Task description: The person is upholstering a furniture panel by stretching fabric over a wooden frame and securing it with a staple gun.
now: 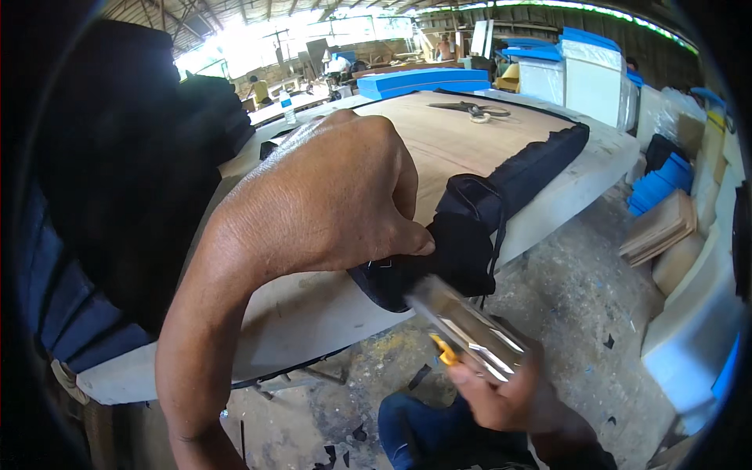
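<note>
My left hand (329, 192) reaches across the near edge of a pale wooden board (423, 149). Its thumb and fingers are closed on black fabric (462, 251), which is folded over the corner and hangs partly loose. In my right hand (501, 399) is a silver staple gun (474, 333) with a yellow-orange trigger, smeared by motion. Its nose points at the fabric just below my left thumb; whether it touches cannot be made out. White foam (305, 309) shows under the board's edge. Black fabric also runs along the board's right side.
Scissors (470, 108) lie at the board's far end, near a blue foam slab (423, 82). A water bottle (287, 107) stands at the far left. Dark material (117, 172) is piled high on my left. Foam pieces and wooden panels (658, 227) line the right side; scraps litter the floor.
</note>
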Action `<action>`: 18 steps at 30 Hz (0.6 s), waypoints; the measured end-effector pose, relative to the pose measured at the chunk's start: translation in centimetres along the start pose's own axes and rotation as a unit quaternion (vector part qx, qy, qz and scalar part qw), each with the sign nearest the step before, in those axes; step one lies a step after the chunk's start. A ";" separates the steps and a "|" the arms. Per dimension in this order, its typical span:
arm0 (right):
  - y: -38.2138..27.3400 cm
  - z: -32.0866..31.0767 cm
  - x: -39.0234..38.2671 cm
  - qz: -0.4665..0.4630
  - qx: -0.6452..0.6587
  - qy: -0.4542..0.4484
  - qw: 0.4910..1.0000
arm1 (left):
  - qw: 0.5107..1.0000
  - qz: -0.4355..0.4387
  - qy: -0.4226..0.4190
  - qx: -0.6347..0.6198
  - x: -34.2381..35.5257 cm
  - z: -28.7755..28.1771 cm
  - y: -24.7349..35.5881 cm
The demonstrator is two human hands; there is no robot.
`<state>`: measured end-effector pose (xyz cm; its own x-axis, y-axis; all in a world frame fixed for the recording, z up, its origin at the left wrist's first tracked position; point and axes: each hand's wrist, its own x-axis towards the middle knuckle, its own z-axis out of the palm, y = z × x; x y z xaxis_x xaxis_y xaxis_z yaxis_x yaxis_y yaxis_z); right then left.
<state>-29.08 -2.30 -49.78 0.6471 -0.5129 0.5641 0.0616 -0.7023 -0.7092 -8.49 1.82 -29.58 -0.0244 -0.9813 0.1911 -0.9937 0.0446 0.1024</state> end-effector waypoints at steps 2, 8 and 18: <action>0.6 -1.4 -2.3 0.067 0.049 0.068 0.994 | 1.000 -0.010 0.005 0.008 -0.1 0.0 0.1; 2.6 -3.2 -4.7 0.129 0.224 0.192 0.947 | 0.998 -0.043 0.025 0.033 0.0 0.5 0.9; 0.4 -8.8 -1.6 0.149 0.078 0.004 0.986 | 0.996 -0.087 0.026 0.020 -0.1 0.5 1.0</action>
<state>-36.75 -6.10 -47.21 0.6476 -0.6895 0.3244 -0.0133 -0.4359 -0.8999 -9.52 1.86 -30.02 0.1530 -0.9625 0.2241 -0.9861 -0.1338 0.0987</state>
